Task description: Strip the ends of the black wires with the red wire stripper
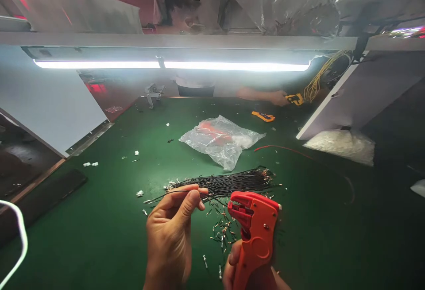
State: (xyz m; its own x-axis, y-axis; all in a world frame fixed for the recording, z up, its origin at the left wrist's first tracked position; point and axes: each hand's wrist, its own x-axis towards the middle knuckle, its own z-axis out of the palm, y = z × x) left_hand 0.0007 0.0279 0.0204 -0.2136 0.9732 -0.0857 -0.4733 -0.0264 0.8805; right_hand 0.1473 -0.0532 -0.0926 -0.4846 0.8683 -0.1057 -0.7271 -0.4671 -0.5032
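Wire (158,198) pinched in left hand (169,230), near side of black bundle (229,183). Looks light, springy; best held near an end. Right hand (233,259) wrapped round red pliers (260,228), apart from left; probably rigid, handle grip. Table (109,223) open both sides; left edge well off.
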